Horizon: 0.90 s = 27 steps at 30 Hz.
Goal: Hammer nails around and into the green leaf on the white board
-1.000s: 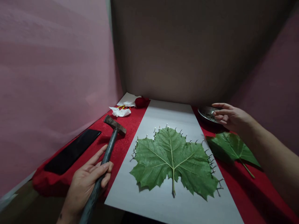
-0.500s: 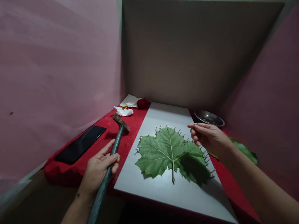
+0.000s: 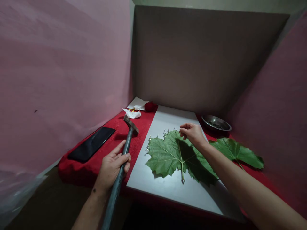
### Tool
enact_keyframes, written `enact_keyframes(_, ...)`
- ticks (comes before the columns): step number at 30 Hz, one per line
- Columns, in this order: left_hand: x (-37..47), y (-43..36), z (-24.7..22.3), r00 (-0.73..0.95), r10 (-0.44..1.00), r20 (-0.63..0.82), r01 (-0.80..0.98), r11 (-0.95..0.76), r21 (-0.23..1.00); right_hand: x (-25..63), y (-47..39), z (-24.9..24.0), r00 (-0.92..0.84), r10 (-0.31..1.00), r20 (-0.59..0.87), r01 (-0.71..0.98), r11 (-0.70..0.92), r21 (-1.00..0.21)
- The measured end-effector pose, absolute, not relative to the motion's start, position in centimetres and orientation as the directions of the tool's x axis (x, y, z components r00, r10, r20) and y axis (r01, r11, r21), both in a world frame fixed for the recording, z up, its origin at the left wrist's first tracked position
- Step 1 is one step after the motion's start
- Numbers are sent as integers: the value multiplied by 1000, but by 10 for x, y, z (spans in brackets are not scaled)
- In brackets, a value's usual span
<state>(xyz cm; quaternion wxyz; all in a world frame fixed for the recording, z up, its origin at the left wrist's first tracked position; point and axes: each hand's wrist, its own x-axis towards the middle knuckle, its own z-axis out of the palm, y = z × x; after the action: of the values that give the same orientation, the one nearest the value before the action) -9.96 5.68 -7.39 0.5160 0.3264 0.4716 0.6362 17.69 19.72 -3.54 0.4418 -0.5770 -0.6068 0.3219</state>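
Note:
My left hand (image 3: 115,164) grips a hammer (image 3: 129,140) by its dark handle, head pointing away from me over the red cloth. A large green leaf (image 3: 165,156) lies flat on a white board (image 3: 144,177). Several nails (image 3: 164,135) stand along the leaf's upper and left edge. My right hand (image 3: 190,132) hovers at the leaf's top edge, thumb and fingertips pinched together. Whatever is between those fingertips is too small to make out. The right forearm covers the leaf's right edge, and its shadow falls across that half.
A metal bowl (image 3: 216,123) with small dark pieces stands at the back right. Nearer is a second leaf (image 3: 236,150). On the left, a black phone (image 3: 92,143) rests on the red cloth (image 3: 69,167). Crumpled white tissue (image 3: 132,113) and a red ball of yarn (image 3: 149,106) lie behind it.
My right hand has moved left, from beside the bowl to the leaf's top edge, fingers still pinched. The hammer stays in my left hand. The whole view has shifted slightly.

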Motion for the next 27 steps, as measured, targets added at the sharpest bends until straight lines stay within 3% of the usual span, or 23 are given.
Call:
enact_keyframes(8, -98, 57, -74, -256, 964, -77, -362, -21, 932, 171, 212, -57, 64, 962, 265, 708, 143, -691)
enact_keyframes(14, -99, 57, -74, -256, 962, -97, -366, -4, 930, 170, 210, -61, 26, 953, 302, 822, 152, -548)
enact_keyframes(27, -98, 55, -69, -265, 957, -119, -360, 16, 933, 173, 215, -63, 49, 965, 258, 854, 93, -512)
